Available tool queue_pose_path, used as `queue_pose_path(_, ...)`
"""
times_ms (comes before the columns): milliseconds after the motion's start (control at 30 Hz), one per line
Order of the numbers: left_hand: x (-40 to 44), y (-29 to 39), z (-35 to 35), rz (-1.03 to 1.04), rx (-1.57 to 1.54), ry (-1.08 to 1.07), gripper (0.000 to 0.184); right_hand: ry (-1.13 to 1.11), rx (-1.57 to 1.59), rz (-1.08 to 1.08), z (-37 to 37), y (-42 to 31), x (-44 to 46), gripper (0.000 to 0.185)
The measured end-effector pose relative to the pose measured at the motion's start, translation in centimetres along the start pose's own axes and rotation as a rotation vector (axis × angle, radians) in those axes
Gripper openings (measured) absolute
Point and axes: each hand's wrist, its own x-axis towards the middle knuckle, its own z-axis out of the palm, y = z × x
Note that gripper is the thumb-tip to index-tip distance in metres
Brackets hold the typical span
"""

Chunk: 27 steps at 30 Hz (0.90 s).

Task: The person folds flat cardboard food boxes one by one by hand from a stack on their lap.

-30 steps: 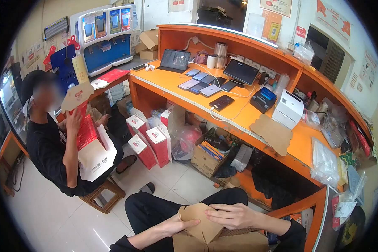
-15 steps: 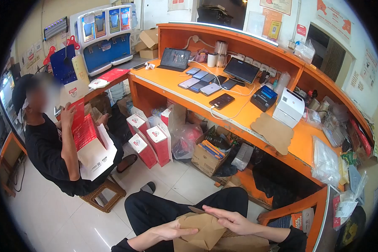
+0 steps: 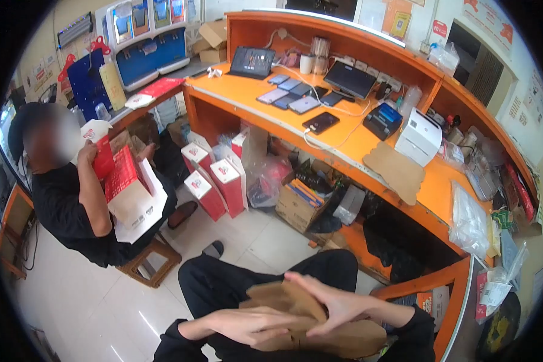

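Over my lap is a brown cardboard box (image 3: 292, 297), partly folded, with flaps standing up and more brown card spread below it. My left hand (image 3: 250, 326) lies across the near left side of the box, its fingers pressed on the card. On the other side, my right hand (image 3: 338, 301) grips a curved raised flap between thumb and fingers. The hands and flaps hide the inside of the box.
A co-worker (image 3: 72, 187) sits at the left, holding a red and white box (image 3: 130, 184). Several similar boxes (image 3: 226, 187) stand on the floor. An orange counter (image 3: 223, 90) bears several phones, a tablet (image 3: 251, 62), a printer (image 3: 417, 137) and a flat brown cardboard piece (image 3: 395, 172).
My right hand has turned from lying flat over the box to gripping a flap. My left hand has shifted onto the card, and the flaps have risen. The view has tilted slightly.
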Motion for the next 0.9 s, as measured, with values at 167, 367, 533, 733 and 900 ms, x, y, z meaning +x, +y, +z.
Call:
queue_pose_path(167,0.0,0.5,-1.3,0.116,0.617,0.776,0.075,0.488,0.047,-0.081,-1.5,0.9,-0.3,0.115)
queue_pose_path(367,2.1,-3.2,1.3,-0.036,-0.159,0.984,0.129,0.552,0.024,-0.133,-0.5,2.3,-0.3,0.127)
queue_pose_path(533,2.3,-4.1,0.9,-0.086,0.311,0.998,0.109,0.742,0.172,-0.331,-1.9,2.9,-1.8,0.106)
queue_pose_path(733,6.9,-2.0,-0.1,0.067,0.896,0.675,0.060,0.285,-0.358,0.414,-2.8,-4.3,-5.7,0.069)
queue_pose_path(900,13.2,0.3,3.6,0.405,1.088,0.656,0.032,0.632,-0.213,0.344,1.7,-0.2,-10.9,0.072)
